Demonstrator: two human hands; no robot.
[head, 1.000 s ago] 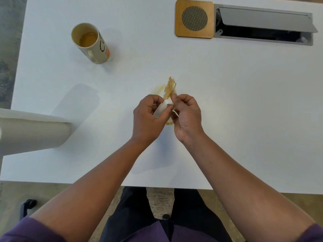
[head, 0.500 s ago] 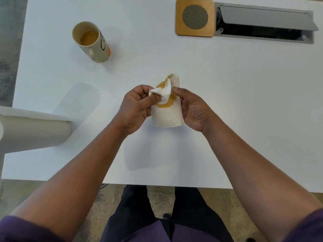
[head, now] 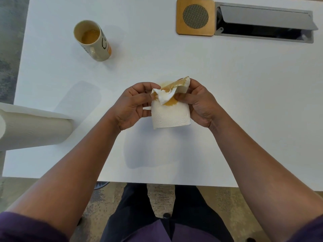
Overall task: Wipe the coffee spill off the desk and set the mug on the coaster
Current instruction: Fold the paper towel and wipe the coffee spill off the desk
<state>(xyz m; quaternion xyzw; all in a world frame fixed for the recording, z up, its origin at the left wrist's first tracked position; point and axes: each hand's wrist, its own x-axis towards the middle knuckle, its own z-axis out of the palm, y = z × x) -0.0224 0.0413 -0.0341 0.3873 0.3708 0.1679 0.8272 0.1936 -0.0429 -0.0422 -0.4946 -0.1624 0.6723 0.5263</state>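
Observation:
Over the middle of the white desk (head: 244, 102) both hands hold a white paper towel (head: 170, 116) stained brown with coffee near its top. My left hand (head: 134, 103) pinches its left edge and my right hand (head: 201, 103) pinches its right edge, the top folded over. A trace of the coffee spill (head: 163, 84) shows on the desk just behind the towel. The cream mug (head: 93, 41), with coffee inside, stands at the far left. The square wooden coaster (head: 195, 16) with a round mesh centre lies at the far edge.
A paper towel roll (head: 33, 127) lies on its side at the desk's left edge. A grey cable hatch (head: 265, 23) with its lid raised is set into the desk right of the coaster. My lap and the floor show below the near edge.
The bunched towel has been opened out into a wider folded sheet, and my hands have moved apart along its edges.

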